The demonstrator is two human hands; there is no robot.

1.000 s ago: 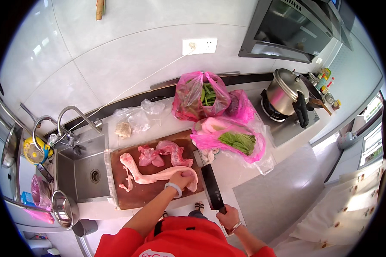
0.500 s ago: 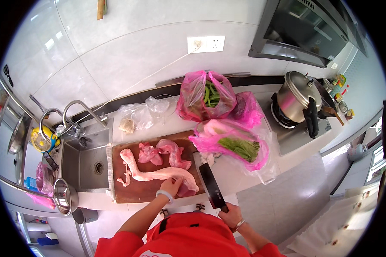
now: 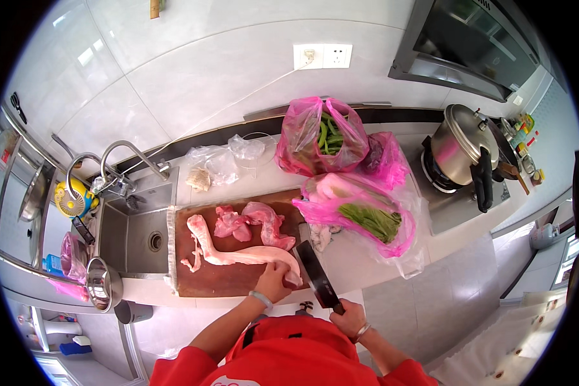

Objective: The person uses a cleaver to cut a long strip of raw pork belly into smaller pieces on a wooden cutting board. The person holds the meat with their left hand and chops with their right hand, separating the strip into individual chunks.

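Observation:
On a brown cutting board (image 3: 206,283) lies a long strip of raw meat (image 3: 238,255) with a pale fatty face. My left hand (image 3: 273,283) is closed on its near right end, fingers curled over the edge and partly hiding the redder flesh there. My right hand (image 3: 349,320) grips the handle of a dark-bladed cleaver (image 3: 316,273). The blade slants along the board's right edge, just right of the meat and not visibly touching it. Farther back on the board sit two red pieces of meat (image 3: 231,224). A thin pale scrap (image 3: 194,254) lies left of the strip.
Left of the board is a steel sink (image 3: 135,238) with a curved faucet (image 3: 125,145). Behind and right stand pink plastic bags (image 3: 296,138) of green vegetables (image 3: 370,222). A pressure cooker (image 3: 460,145) stands on the stove at right. A steel bowl (image 3: 104,283) sits left.
My left hand has shifted a little to the right along the strip and now covers more of its red end. The cleaver stays nearly in place beside the board. The whole view has shifted slightly.

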